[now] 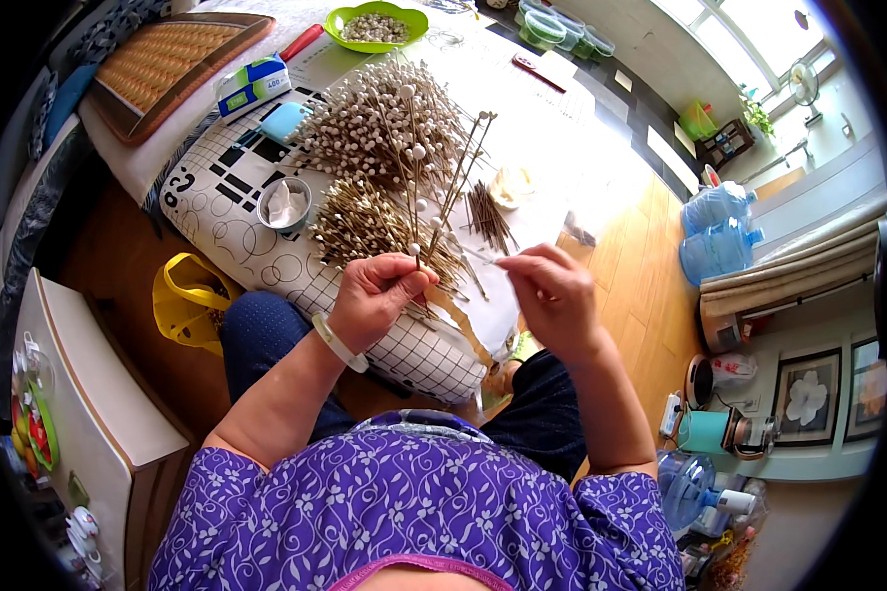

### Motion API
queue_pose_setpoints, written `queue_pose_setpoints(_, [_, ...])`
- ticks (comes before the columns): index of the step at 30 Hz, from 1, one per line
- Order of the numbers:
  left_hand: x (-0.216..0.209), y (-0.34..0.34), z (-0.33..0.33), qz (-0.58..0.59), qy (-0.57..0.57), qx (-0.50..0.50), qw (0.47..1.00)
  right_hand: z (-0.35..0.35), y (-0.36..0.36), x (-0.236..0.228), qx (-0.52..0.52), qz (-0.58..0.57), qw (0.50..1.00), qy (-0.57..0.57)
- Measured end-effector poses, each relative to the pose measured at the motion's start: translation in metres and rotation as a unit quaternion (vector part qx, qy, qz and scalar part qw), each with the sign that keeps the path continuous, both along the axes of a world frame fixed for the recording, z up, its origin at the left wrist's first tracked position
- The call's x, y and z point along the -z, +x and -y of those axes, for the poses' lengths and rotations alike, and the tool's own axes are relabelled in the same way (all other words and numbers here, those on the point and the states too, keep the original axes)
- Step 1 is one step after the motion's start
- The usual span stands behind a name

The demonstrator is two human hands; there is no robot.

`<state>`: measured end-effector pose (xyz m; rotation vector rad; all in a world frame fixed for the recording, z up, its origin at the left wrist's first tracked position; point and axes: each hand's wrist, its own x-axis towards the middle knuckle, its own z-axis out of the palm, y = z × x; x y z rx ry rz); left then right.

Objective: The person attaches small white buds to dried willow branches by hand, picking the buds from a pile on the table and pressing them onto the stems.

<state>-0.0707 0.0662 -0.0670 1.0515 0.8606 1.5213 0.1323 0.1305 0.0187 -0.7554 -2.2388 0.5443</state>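
Observation:
My left hand [376, 297] pinches a thin brown stem with a small white bud [414, 250] at its tip. To its right my right hand [558, 295] is raised, thumb and fingertips pressed together; whatever they hold is too small to make out. Just beyond the left hand lies a bundle of pale-tipped stems [360, 225]. Behind it spreads a larger heap of white-balled stems [384, 123], a few long ones standing up out of it. Short bare brown sticks [489, 217] lie to the right. A small bowl [301, 223] holds something white and soft.
On the patterned tablecloth [232, 236] are a tissue pack [253, 87], a blue case [285, 121] and a green bowl [339, 37] of small white pieces. A yellow bag [182, 305] hangs by my left knee. Large water bottles [715, 246] stand on the right.

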Motion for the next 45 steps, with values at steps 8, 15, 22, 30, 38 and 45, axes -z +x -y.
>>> queue_pose_setpoints(8, [-0.006, 0.001, -0.001, 0.025, -0.033, 0.039, 0.998, 0.001, -0.016, 0.018, -0.036, -0.023, 0.999, 0.024])
queue_pose_setpoints(15, [-0.004, 0.001, -0.003, 0.154, -0.058, 0.059, 0.985, -0.001, -0.018, 0.022, -0.033, -0.029, 0.999, 0.026])
queue_pose_setpoints(22, [-0.004, 0.003, -0.004, 0.206, -0.053, 0.063, 0.975, 0.000, -0.018, 0.022, -0.043, -0.008, 0.998, 0.052])
queue_pose_setpoints(30, [-0.001, 0.002, -0.004, 0.214, -0.044, 0.071, 0.973, -0.002, -0.016, 0.023, -0.020, -0.002, 0.998, 0.052])
queue_pose_setpoints(38, [-0.001, 0.004, -0.005, 0.221, -0.046, 0.065, 0.972, -0.005, -0.017, 0.027, -0.027, -0.031, 0.996, 0.079])
queue_pose_setpoints(45, [-0.001, 0.002, -0.008, 0.214, -0.064, 0.062, 0.973, -0.011, -0.004, 0.031, -0.035, 0.011, 0.995, 0.097])
